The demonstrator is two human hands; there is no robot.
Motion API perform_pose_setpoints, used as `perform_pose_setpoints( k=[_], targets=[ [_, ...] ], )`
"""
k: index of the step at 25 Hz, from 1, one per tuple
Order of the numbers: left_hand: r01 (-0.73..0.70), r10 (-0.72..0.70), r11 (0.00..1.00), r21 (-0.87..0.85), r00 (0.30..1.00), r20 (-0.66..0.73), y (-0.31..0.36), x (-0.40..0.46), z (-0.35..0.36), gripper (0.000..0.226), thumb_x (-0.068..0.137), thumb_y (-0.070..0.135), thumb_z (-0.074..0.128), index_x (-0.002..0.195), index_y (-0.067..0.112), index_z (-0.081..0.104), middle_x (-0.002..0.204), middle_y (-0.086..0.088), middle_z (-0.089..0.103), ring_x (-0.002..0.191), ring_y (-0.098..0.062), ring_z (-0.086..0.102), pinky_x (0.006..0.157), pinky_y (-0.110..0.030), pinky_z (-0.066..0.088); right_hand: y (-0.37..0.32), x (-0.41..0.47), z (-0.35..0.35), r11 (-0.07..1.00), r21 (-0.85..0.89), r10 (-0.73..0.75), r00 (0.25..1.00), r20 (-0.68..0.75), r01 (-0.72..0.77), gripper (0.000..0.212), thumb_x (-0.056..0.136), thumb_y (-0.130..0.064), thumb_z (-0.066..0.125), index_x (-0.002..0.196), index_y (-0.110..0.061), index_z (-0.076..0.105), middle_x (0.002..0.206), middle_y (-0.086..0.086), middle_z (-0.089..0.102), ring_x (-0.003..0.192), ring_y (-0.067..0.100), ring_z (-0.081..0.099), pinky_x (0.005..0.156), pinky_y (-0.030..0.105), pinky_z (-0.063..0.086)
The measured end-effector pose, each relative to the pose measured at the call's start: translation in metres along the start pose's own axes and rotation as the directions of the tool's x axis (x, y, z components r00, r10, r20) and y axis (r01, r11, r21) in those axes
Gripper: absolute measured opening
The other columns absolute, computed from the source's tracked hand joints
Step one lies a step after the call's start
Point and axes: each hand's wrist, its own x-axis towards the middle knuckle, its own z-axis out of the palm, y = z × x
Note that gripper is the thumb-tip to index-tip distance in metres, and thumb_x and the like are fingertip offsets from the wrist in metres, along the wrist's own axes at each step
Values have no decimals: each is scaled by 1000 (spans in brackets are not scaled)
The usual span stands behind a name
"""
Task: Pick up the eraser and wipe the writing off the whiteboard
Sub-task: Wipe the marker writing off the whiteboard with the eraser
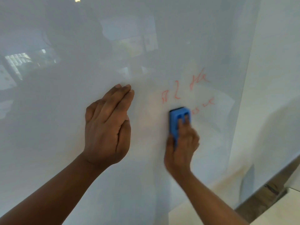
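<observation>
A glossy whiteboard (81,38) fills most of the view. Faint red writing (177,91) remains on it right of centre, with more strokes up and to the right. My right hand (181,146) grips a blue eraser (174,120) and presses its dark pad against the board just below the writing; two fingers lie in the eraser's grooves. The hand looks blurred by motion. My left hand (108,127) rests flat on the board to the left of the writing, fingers together, holding nothing.
The board's right edge (238,111) runs down beside a white wall (276,62). A metal ledge (267,192) slants along the lower right corner. The board surface mirrors a room with windows.
</observation>
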Motion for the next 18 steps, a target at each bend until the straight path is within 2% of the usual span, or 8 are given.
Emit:
perform_pose_setpoints(
  k=[2, 5, 6, 8, 11, 13, 16, 18],
  targets=[
    [3, -3, 1000, 9, 1000, 19, 6, 7, 8, 51, 94, 6, 40, 143, 3, 52, 153, -7, 47, 147, -21, 41, 113, -30, 28, -3, 50, 1, 973, 112, 214, 970, -112, -202, 54, 98, -15, 49, 148, -28, 35, 164, 6, 32, 129, 41, 48, 105, 50, 34],
    [44, -44, 997, -63, 999, 9, 21, 21, 26, 52, 96, 7, 37, 147, 2, 47, 156, -5, 41, 150, -20, 35, 118, -31, 27, -22, 49, 9, 983, 73, -160, 982, -103, 167, 41, 103, -12, 50, 141, -23, 46, 159, 8, 33, 136, 33, 42, 103, 38, 32],
    [61, -61, 993, -98, 998, -2, 25, 26, 31, 52, 96, 6, 37, 147, 2, 46, 156, -5, 41, 151, -20, 34, 119, -33, 27, -16, 37, 9, 976, 81, -196, 976, -95, 203, 37, 105, -11, 52, 139, -24, 49, 157, -1, 32, 139, 26, 37, 105, 34, 34],
    [77, -80, 986, -149, 997, -15, 31, 32, 36, 52, 96, 5, 37, 147, 2, 45, 156, -6, 41, 151, -21, 34, 119, -33, 27, 14, 38, 0, 980, 197, 38, 992, -121, -13, 40, 101, -5, 57, 136, -25, 52, 151, -20, 32, 138, 18, 35, 108, 34, 44],
    [85, -88, 987, -133, 996, -15, 34, 36, 39, 52, 96, 6, 37, 146, 3, 47, 155, -7, 43, 150, -20, 35, 117, -32, 28, 26, 98, -3, 977, 194, 128, 967, -221, -85, 47, 98, -9, 58, 141, -27, 52, 155, 16, 35, 143, 27, 37, 112, 56, 41],
    [95, -98, 990, -109, 995, -21, 35, 37, 40, 51, 96, 7, 37, 146, 3, 47, 155, -7, 44, 149, -19, 37, 117, -33, 29, -11, 111, 4, 979, 201, 33, 980, -197, 8, 38, 103, -19, 56, 140, -27, 55, 150, 23, 40, 142, 24, 37, 112, 48, 39],
    [98, -99, 989, -113, 995, -1, 35, 39, 40, 53, 96, 9, 37, 148, 3, 45, 156, -5, 41, 150, -17, 35, 118, -34, 29, -12, 64, 1, 945, 136, -289, 955, -72, 297, 31, 104, -24, 59, 134, -31, 58, 145, 14, 42, 133, 25, 44, 100, 42, 40],
    [95, -94, 989, -117, 995, 14, 34, 38, 38, 53, 96, 9, 37, 148, 5, 45, 157, -3, 40, 151, -16, 33, 119, -32, 26, 26, 70, -9, 962, 153, -211, 972, -105, 225, 31, 102, -23, 61, 132, -30, 59, 143, 12, 42, 130, 22, 43, 95, 55, 46]
  ],
)
